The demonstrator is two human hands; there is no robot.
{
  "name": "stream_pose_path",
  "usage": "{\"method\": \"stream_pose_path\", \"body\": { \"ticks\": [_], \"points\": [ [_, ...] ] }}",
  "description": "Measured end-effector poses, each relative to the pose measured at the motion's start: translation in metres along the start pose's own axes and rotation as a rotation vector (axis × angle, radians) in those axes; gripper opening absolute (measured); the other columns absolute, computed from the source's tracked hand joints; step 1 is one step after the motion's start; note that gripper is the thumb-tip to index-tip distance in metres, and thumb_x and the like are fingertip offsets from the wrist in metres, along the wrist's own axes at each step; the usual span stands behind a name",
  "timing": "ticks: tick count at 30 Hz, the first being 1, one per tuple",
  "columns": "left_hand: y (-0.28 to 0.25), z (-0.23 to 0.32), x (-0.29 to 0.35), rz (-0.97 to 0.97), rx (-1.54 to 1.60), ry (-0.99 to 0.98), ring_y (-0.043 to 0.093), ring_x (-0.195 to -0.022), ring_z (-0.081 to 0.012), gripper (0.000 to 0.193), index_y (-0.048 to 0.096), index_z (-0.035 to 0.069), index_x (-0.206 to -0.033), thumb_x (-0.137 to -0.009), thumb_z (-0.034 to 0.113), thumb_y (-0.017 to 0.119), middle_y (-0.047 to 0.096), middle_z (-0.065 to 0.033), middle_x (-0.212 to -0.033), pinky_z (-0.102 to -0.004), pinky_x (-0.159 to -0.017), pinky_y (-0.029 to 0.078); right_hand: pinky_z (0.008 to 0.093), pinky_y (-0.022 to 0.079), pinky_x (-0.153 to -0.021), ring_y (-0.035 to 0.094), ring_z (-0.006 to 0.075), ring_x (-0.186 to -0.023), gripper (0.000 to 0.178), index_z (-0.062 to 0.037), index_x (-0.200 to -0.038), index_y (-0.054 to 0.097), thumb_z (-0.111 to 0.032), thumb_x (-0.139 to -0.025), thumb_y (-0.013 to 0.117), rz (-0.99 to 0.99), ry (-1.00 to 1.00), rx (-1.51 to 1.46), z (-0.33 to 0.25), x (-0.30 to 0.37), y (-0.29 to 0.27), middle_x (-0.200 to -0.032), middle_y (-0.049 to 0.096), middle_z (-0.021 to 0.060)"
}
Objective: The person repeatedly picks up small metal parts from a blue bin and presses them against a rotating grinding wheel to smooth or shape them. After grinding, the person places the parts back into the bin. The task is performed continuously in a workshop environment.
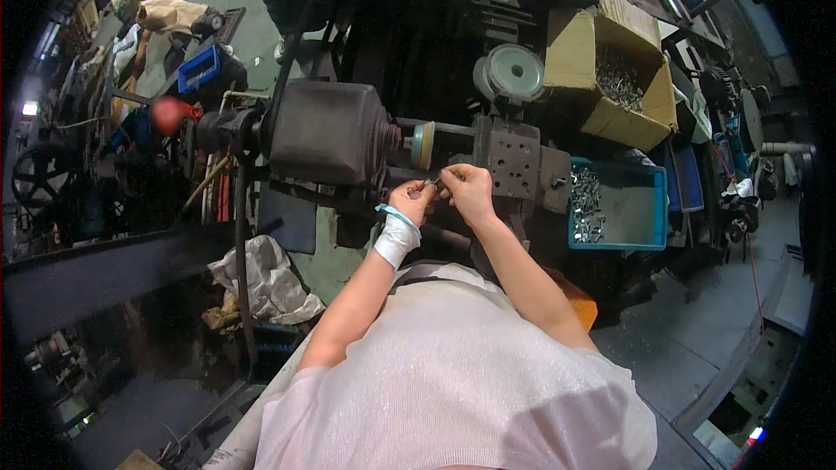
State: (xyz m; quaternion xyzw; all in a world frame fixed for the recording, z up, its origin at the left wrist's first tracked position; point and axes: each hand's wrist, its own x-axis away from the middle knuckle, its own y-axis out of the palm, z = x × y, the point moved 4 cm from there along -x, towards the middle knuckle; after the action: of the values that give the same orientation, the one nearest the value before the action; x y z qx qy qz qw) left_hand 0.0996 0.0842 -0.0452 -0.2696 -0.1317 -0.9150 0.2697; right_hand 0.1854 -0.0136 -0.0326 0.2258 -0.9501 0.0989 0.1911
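Close together in front of the machine, my left hand [412,198] and my right hand [470,193] pinch a small metal piece [436,184] between their fingertips. Fingers cover most of the piece, so its exact shape is hidden. White wrapping and a light blue band circle my left wrist. Just beyond the fingertips is a round wheel [423,146] with a tan and blue-green rim, on the spindle of a dark machine housing [324,132]. A metal block with several holes [512,161] stands right of my right hand.
A blue plastic bin [664,209] with small shiny metal parts [586,204] stands to the right. Behind it, an open cardboard box [570,57] holds many small metal pieces. A crumpled white sack [270,274] lies at lower left, beside a dark upright post [243,270].
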Motion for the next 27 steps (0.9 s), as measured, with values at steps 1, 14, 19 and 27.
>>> {"method": "stream_pose_path", "body": {
  "ticks": [1, 14, 19, 27],
  "points": [
    [0.001, 0.0, -0.003, -0.009, 0.011, -0.018, 0.045, -0.046, -0.0049, 0.016, 0.059, 0.004, -0.083, -0.078, 0.019, 0.061, 0.054, 0.0013, -0.062, -0.0194, -0.037, 0.032, 0.0222, 0.043, -0.042, 0.056, 0.0104, -0.049, 0.017, 0.0055, -0.082, 0.061, -0.01, -0.076, 0.058, 0.012, -0.013, -0.013, -0.006, 0.0, 0.001, -0.061, 0.059, 0.0078],
    [0.005, 0.005, -0.017, 0.14, 0.008, -0.06, 0.051, -0.05, -0.0117, 0.016, 0.057, -0.003, -0.081, -0.074, 0.011, 0.06, 0.059, -0.0066, -0.069, -0.024, -0.045, 0.039, 0.0224, 0.046, -0.043, 0.055, 0.0099, -0.051, 0.015, 0.0048, -0.081, 0.063, -0.007, -0.073, 0.059, 0.1, -0.134, 0.163, -0.001, -0.029, 0.005, -0.063, 0.06, 0.008],
    [0.004, 0.004, -0.017, 0.138, 0.087, -0.034, 0.052, -0.053, -0.0126, 0.016, 0.057, -0.004, -0.082, -0.074, 0.01, 0.06, 0.059, -0.0067, -0.07, -0.0238, -0.046, 0.04, 0.0222, 0.045, -0.042, 0.054, 0.0094, -0.052, 0.014, 0.0044, -0.08, 0.063, -0.007, -0.073, 0.059, 0.086, -0.049, 0.058, -0.013, -0.021, 0.008, -0.063, 0.059, 0.0067],
    [0.001, 0.02, 0.007, 0.034, 0.046, 0.011, 0.05, -0.055, -0.0075, 0.023, 0.057, 0.002, -0.082, -0.081, 0.025, 0.056, 0.057, -0.0032, -0.067, -0.0199, -0.043, 0.038, 0.0186, 0.042, -0.044, 0.051, 0.0069, -0.05, 0.014, 0.0023, -0.084, 0.063, -0.007, -0.076, 0.058, -0.04, -0.066, -0.103, -0.018, -0.007, 0.001, -0.061, 0.057, 0.0034]
  ]
}}
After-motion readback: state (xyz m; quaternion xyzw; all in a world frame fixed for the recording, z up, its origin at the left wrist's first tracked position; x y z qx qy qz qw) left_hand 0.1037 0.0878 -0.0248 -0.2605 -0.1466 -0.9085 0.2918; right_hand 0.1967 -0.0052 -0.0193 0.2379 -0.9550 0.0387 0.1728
